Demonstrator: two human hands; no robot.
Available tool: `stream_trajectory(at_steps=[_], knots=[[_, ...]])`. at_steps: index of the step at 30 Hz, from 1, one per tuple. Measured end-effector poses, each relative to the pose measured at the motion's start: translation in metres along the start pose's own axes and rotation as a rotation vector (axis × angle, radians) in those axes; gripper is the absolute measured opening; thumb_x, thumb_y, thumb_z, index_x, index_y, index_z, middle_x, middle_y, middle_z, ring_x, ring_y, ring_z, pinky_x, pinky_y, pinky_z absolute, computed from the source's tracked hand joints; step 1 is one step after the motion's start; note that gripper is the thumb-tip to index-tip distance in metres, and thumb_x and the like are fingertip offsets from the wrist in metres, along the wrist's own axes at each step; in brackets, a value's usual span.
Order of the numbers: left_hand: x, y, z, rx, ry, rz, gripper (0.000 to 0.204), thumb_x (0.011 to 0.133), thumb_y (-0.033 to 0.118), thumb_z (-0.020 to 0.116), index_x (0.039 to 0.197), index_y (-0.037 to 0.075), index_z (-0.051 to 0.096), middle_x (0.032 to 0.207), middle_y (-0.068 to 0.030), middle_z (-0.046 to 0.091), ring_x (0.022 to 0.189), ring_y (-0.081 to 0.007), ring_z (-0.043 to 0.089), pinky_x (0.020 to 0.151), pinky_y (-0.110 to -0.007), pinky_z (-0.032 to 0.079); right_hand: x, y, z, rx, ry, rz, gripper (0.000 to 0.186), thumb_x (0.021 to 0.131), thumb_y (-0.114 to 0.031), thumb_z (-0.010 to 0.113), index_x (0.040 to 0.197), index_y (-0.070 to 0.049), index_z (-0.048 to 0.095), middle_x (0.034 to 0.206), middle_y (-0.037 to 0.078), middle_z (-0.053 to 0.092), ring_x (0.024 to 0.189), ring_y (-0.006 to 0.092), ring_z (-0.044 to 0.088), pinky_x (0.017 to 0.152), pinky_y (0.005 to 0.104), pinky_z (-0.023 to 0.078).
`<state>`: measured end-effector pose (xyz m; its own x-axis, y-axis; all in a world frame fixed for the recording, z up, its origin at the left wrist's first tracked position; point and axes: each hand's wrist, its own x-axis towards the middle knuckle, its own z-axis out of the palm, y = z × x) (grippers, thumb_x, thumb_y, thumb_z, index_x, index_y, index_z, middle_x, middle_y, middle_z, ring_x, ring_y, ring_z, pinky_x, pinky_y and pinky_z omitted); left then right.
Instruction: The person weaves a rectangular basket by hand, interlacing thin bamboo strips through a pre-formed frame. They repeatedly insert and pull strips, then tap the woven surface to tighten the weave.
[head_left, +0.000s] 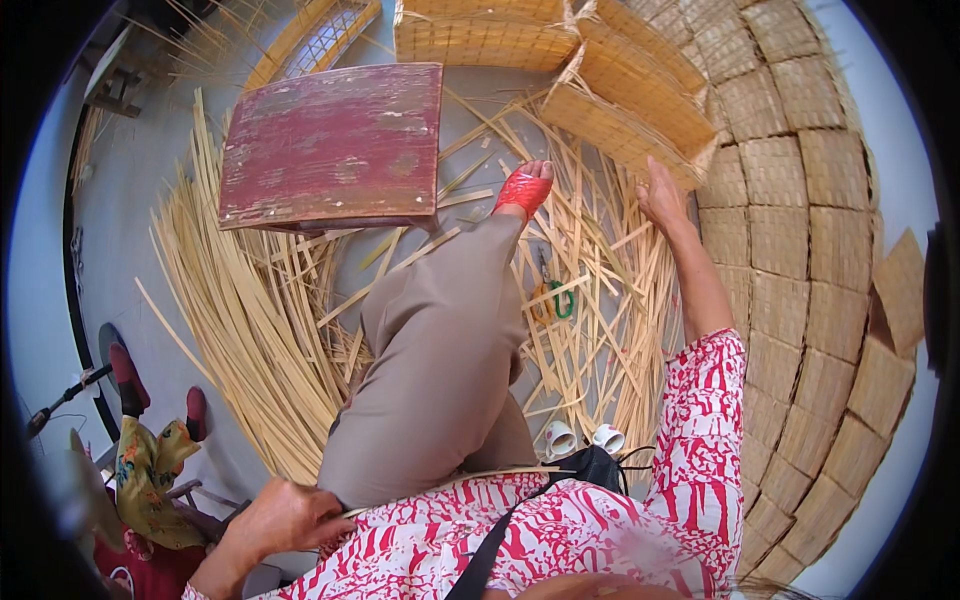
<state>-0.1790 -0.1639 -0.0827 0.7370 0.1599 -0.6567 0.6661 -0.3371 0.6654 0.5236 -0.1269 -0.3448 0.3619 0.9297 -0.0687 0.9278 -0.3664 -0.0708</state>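
Low at my left hip, my left hand [285, 517] is closed on one end of a thin pale bamboo strip [450, 484], which runs across my lap to the right. My right arm reaches forward, and my right hand [661, 198] has its fingers stretched out beside the near corner of a woven bamboo box [615, 130]. Whether the fingertips touch the box I cannot tell. The box lies tilted, its hollow side showing.
Loose bamboo strips [240, 320] cover the floor. Green-handled scissors [563, 300] lie among them. A worn red wooden board [335, 145] stands ahead on the left. Stacked woven pieces [785, 240] line the right. Another person's patterned clothing [150, 485] shows at lower left.
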Motion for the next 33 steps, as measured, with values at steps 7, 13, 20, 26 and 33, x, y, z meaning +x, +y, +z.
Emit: stream_trajectory(at_steps=[7, 13, 20, 26, 33], knots=[[0.000, 0.000, -0.012, -0.085, -0.103, -0.096, 0.032, 0.094, 0.036, 0.066, 0.081, 0.007, 0.067, 0.067, -0.0169, 0.065, 0.064, -0.0398, 0.066, 0.057, -0.049, 0.054, 0.105, 0.010, 0.053, -0.074, 0.139, -0.082, 0.076, 0.086, -0.005, 0.061, 0.155, 0.004, 0.032, 0.159, 0.026, 0.037, 0.148, 0.0386, 0.034, 0.125, 0.0437, 0.026], [0.000, -0.009, -0.032, -0.282, -0.157, -0.092, 0.034, 0.095, 0.035, 0.064, 0.077, 0.006, 0.066, 0.070, -0.0178, 0.065, 0.067, -0.0407, 0.065, 0.060, -0.050, 0.051, 0.135, 0.074, 0.073, 0.019, 0.167, -0.057, 0.077, 0.083, -0.007, 0.065, 0.155, -0.001, 0.036, 0.151, 0.026, 0.045, 0.139, 0.0425, 0.044, 0.117, 0.0478, 0.036], [0.005, -0.004, -0.039, -0.354, -0.199, -0.109, 0.028, 0.091, 0.030, 0.065, 0.076, 0.006, 0.066, 0.069, -0.0180, 0.065, 0.068, -0.0419, 0.064, 0.060, -0.050, 0.050, 0.116, -0.008, 0.036, -0.367, -0.095, 0.133, 0.038, 0.086, -0.019, 0.074, 0.122, -0.014, 0.066, 0.123, 0.018, 0.058, 0.118, 0.0391, 0.055, 0.096, 0.0514, 0.050], [0.006, -0.020, -0.036, -0.277, -0.154, -0.003, 0.025, 0.088, 0.029, 0.064, 0.077, 0.007, 0.067, 0.070, -0.0181, 0.066, 0.067, -0.0419, 0.064, 0.059, -0.050, 0.051, 0.090, -0.004, -0.008, -0.246, 0.097, 0.055, 0.014, 0.087, -0.015, 0.071, 0.099, -0.009, 0.068, 0.109, 0.012, 0.062, 0.102, 0.0381, 0.058, 0.082, 0.0489, 0.052], [0.012, -0.023, -0.030, -0.177, -0.112, 0.181, 0.030, 0.090, 0.032, 0.063, 0.075, 0.006, 0.067, 0.066, -0.0192, 0.064, 0.062, -0.0425, 0.062, 0.056, -0.050, 0.049, 0.088, -0.021, -0.136, -0.004, 0.369, -0.159, 0.011, 0.087, -0.010, 0.072, 0.094, -0.004, 0.065, 0.091, 0.013, 0.063, 0.088, 0.0352, 0.060, 0.077, 0.0470, 0.048]])
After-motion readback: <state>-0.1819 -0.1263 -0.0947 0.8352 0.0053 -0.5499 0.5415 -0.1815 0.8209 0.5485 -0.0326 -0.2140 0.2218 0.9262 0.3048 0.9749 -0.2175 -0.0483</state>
